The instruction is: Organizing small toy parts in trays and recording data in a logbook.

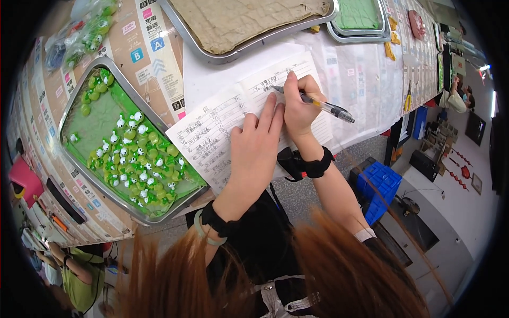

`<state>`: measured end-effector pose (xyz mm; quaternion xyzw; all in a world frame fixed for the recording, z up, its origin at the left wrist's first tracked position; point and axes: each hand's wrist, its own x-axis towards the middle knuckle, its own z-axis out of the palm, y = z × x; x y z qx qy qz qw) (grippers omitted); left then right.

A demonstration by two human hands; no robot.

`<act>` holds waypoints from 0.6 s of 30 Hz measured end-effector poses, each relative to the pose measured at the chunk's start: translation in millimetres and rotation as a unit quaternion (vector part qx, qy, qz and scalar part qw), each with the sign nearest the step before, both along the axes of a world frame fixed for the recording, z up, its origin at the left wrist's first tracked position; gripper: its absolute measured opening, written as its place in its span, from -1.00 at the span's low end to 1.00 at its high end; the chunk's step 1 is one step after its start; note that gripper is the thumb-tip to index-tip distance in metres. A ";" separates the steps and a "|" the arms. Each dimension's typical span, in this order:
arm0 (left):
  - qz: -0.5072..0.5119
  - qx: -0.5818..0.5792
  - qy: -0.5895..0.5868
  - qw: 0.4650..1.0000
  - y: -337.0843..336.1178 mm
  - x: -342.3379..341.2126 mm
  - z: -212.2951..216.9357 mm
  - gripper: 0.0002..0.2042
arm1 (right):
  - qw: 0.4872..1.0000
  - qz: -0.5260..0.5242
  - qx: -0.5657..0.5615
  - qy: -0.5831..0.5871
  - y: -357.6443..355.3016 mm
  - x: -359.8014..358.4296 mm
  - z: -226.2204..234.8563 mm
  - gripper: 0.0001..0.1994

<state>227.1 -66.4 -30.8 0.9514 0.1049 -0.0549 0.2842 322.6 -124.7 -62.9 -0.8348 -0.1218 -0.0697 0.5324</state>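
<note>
An open lined notebook [212, 153] with handwriting on both pages lies on the table in front of me. My left hand [256, 139] rests flat across it with the fingers stretched toward the upper lines of the right page. In my right hand [303, 103] is a pen [334, 110] with a clear barrel and dark grip, its tip at the written lines near the top of that page. Left of the notebook, a metal tray [101, 183] lined with green holds many small green-and-white figures [140, 159], loosely heaped, with plain green pieces in its far corner.
A metal tray with brown paper [254, 21] stands beyond the notebook; a smaller green-lined tray [358, 15] is beside it. Bagged green pieces [93, 34] lie far left. Yellow-handled pliers [407, 98] lie at the right. A blue crate [377, 188] stands below the table edge.
</note>
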 end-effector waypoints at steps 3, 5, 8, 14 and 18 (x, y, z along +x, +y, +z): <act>0.000 -0.005 -0.007 1.000 -1.2 0.1 -1.1 -0.40 | 1.000 0.004 -0.011 -0.003 -2.3 0.7 -1.1 -0.71; 0.002 -0.009 -0.008 1.000 0.0 0.0 0.3 -0.40 | 1.000 -0.006 -0.010 -0.013 -0.5 0.6 -0.1 -0.71; 0.000 -0.006 0.000 1.000 0.1 -0.5 -0.1 -0.40 | 1.000 -0.014 -0.013 -0.018 0.1 0.4 -0.9 -0.71; 0.017 -0.014 -0.032 0.999 -1.4 -1.9 -3.5 -0.56 | 1.000 -0.005 -0.014 -0.003 -1.2 -0.6 -2.4 -0.71; 0.016 -0.013 -0.039 0.999 -1.8 0.1 -2.2 -0.56 | 0.999 -0.039 -0.009 -0.035 -0.6 1.1 1.1 -0.71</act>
